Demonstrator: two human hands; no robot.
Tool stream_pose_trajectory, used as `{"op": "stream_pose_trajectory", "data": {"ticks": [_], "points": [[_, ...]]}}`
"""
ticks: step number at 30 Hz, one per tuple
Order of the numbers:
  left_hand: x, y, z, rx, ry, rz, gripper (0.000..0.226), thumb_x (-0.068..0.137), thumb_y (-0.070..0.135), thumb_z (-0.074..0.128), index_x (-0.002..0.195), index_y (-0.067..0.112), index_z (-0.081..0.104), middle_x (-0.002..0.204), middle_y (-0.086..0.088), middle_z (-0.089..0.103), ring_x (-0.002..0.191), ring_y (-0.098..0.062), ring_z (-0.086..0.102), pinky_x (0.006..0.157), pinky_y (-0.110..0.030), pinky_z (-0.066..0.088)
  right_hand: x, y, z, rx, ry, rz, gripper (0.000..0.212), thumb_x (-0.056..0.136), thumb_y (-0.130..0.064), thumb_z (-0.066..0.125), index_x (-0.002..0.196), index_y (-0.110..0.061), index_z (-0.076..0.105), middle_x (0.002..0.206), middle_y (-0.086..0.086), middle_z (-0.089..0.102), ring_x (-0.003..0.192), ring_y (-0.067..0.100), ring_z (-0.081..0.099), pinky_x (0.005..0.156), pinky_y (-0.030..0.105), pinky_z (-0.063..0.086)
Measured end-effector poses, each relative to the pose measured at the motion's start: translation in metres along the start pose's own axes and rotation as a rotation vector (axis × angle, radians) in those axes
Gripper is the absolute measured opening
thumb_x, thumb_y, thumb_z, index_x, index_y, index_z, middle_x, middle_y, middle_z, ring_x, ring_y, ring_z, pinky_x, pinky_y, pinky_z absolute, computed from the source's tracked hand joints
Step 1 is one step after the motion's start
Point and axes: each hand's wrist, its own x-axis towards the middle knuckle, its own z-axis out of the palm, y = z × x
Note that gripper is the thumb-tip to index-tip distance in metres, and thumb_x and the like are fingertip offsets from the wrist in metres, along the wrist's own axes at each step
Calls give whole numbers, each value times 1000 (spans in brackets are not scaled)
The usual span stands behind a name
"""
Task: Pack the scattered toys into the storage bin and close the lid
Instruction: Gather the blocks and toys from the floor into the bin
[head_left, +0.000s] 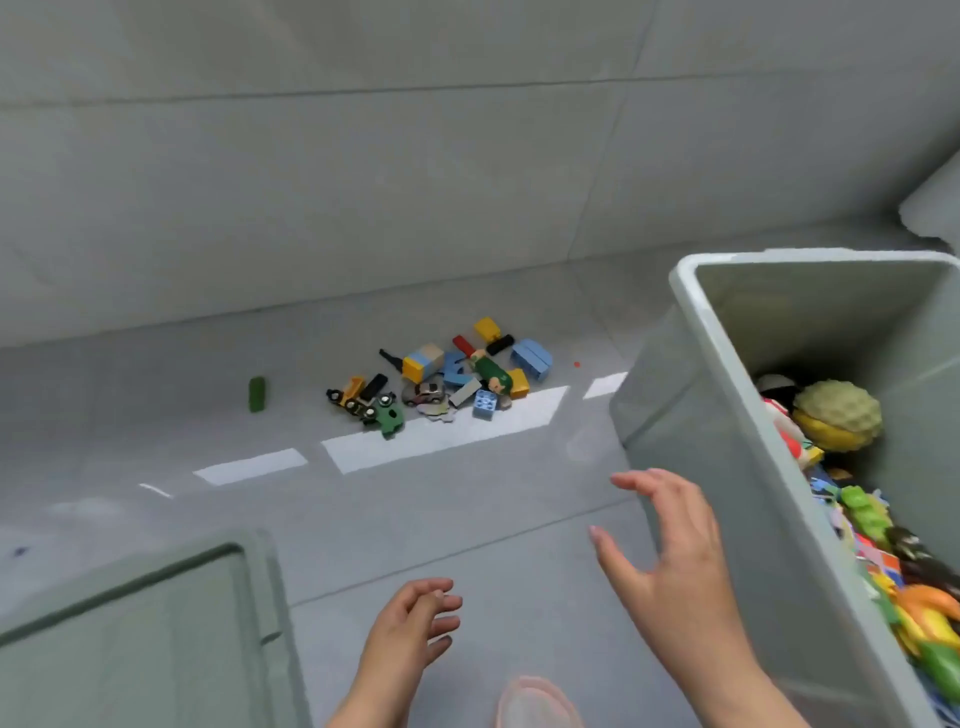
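Observation:
A pile of small toys (441, 379), with blocks, toy cars and a green figure, lies on the grey floor near the wall. One green block (256, 394) lies apart to its left. The pale green storage bin (737, 447) stands at the right, holding several colourful toys and a yellow ball (839, 415). Its lid (130, 634) lies on the floor at the lower left. My right hand (670, 545) hovers with fingers spread beside the bin's left wall, holding nothing. My left hand (415, 623) is lower, fingers loosely curled and empty.
A tiled wall rises right behind the toy pile. Bright strips of light cross the floor in front of the pile. A pink slipper toe (535, 701) shows at the bottom edge. A small red speck (577, 365) lies right of the pile.

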Motion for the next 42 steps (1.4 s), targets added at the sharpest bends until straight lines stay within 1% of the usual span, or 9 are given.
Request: {"op": "stream_pose_trajectory", "data": {"ticks": [7, 15, 21, 26, 30, 33, 36, 39, 42], "points": [[57, 52, -97, 41, 272, 187, 38, 62, 21, 59, 99, 19, 53, 90, -5, 60, 74, -14, 54, 67, -23, 44, 105, -19, 175, -174, -690, -73, 70, 85, -37, 62, 144, -29, 23, 147, -1, 25, 132, 18, 33, 105, 29, 34], [170, 139, -162, 324, 672, 503, 43, 82, 2, 65, 119, 14, 48, 108, -5, 56, 94, -20, 53, 85, -27, 43, 181, -38, 305, -513, -799, -473, 70, 92, -29, 48, 146, -39, 3, 157, 2, -2, 137, 36, 17, 100, 43, 40], [240, 163, -159, 794, 663, 422, 75, 86, 9, 62, 148, 16, 22, 157, -7, 17, 143, -25, 18, 113, -31, 17, 163, 2, 294, -400, -554, -635, 59, 55, -15, 85, 107, -29, 63, 116, 8, 62, 91, 32, 63, 54, 30, 54], [272, 161, -147, 1107, 672, 260, 52, 94, 20, 48, 144, 18, 32, 158, -4, 14, 142, -22, 20, 108, -43, 25, 122, 44, 273, -301, -656, -567, 42, 58, -16, 83, 92, -27, 62, 129, 4, 56, 107, 31, 60, 54, 25, 57], [267, 153, -130, 879, 800, 487, 28, 88, -2, 45, 109, 3, 62, 121, -16, 57, 104, -28, 52, 73, -21, 29, 113, 55, 251, -125, -710, -367, 25, 88, -18, 57, 112, -22, 54, 154, -6, 14, 138, 15, 24, 97, 23, 40], [251, 145, -113, 690, 742, 525, 24, 85, -6, 47, 103, 7, 56, 108, -14, 62, 89, -25, 54, 73, -24, 35, 118, 43, 235, 166, -584, -35, 42, 82, -17, 67, 106, -43, 43, 135, -17, 33, 122, 0, 40, 102, 15, 33], [219, 140, -81, 80, 601, 463, 29, 90, -6, 47, 107, 16, 43, 109, -9, 59, 85, -17, 57, 66, -19, 47, 125, 25, 220, 459, -413, 183, 56, 74, -9, 74, 101, -44, 41, 115, -17, 49, 111, -6, 48, 96, 13, 43], [175, 132, -52, -721, 265, 210, 24, 92, -2, 37, 101, 12, 55, 95, -8, 59, 79, -16, 57, 61, -20, 54, 125, 1, 206, 651, -357, 165, 56, 69, -1, 76, 102, -35, 47, 113, -12, 53, 112, -4, 50, 87, 7, 45], [139, 119, -34, -916, -70, -25, 38, 80, 28, 44, 102, 7, 67, 90, -12, 66, 82, -24, 62, 72, -35, 55, 117, -26, 202, 615, -471, -79, 56, 66, -15, 70, 111, -35, 44, 119, -15, 48, 117, 1, 47, 92, 12, 44]]}}
